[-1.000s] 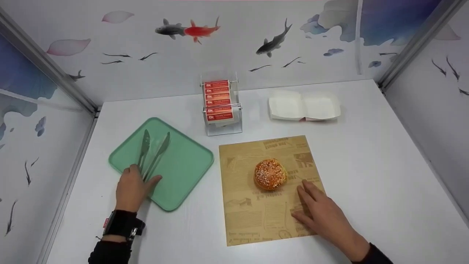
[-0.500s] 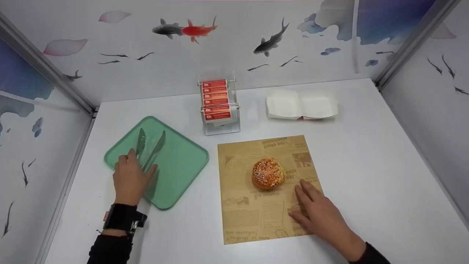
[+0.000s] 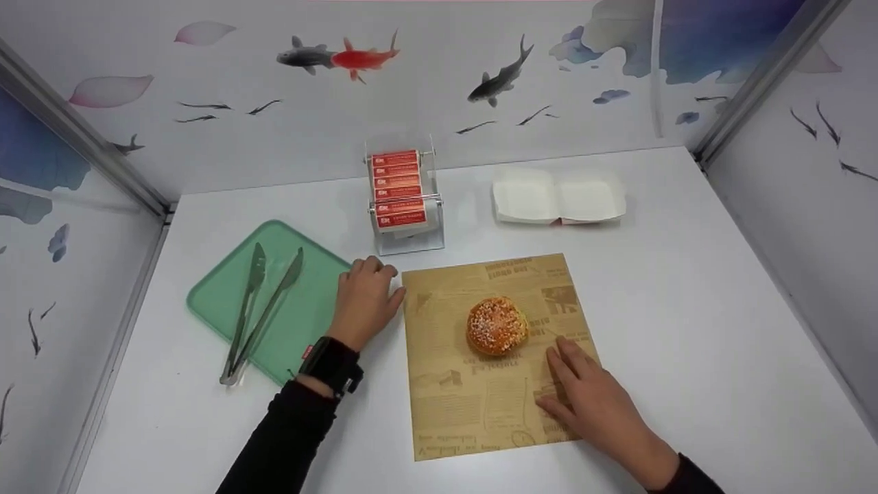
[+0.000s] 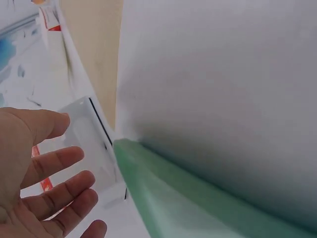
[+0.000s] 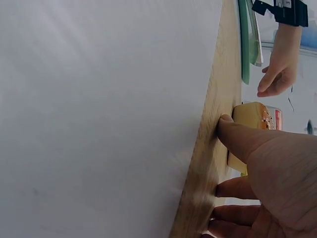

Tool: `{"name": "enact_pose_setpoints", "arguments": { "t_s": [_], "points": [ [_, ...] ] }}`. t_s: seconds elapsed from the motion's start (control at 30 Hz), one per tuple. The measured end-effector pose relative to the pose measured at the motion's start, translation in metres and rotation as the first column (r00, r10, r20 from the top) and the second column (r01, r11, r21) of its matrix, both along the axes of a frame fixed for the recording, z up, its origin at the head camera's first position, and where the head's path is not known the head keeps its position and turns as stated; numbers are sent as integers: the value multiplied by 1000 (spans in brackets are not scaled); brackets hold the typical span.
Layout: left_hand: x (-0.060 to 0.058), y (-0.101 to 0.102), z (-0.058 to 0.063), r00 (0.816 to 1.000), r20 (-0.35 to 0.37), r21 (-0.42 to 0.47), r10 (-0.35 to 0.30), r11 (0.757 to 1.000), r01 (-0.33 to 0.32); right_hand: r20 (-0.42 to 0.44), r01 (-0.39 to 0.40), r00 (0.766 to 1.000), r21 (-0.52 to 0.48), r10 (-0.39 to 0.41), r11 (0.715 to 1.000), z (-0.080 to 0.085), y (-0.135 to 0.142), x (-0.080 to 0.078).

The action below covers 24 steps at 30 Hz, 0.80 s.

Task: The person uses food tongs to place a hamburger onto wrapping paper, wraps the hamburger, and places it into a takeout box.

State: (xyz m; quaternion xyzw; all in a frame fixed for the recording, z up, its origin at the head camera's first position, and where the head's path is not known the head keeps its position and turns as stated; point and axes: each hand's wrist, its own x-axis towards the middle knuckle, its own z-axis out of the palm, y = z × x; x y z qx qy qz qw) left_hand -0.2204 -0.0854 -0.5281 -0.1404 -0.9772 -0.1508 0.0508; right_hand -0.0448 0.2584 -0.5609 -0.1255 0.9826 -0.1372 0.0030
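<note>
Here's the bun (image 3: 497, 326), rough-topped, on matt paper (image 3: 449, 405)! Left of it, smooth plastic-looking tray (image 3: 309, 305), shiny metal tongs (image 3: 256, 269).

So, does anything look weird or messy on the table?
A little: the tongs stick out over the edge of the green tray, not lying fully on it, and the tray sits turned askew. Nothing looks spilled.

Couldn't really read anything — the brown paper (image 3: 439, 350) had upside-down newsprint (image 3: 451, 412), the red labels (image 3: 396, 182) white lettering (image 3: 405, 218), all too blurry.
</note>
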Motion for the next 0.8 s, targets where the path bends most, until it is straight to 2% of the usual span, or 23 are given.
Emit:
{"name": "enact_pose_setpoints", "arguments": {
  "t_s": [0.13,0.3,0.63,0.8],
  "points": [
    [-12,15,-10,998,51,-29,35,999,-34,16,4,1000,-8,-4,1000,-2,-2,2],
    [-20,25,-21,994,76,-42,82,996,-79,26,7,1000,-11,-7,1000,-2,-2,3],
    [-25,35,-22,973,162,33,165,985,-172,3,8,1000,-7,-8,1000,-3,0,1],
    [-25,37,-25,974,155,58,166,983,-177,1,10,1000,-11,-10,1000,-3,0,0]
  ]
}}
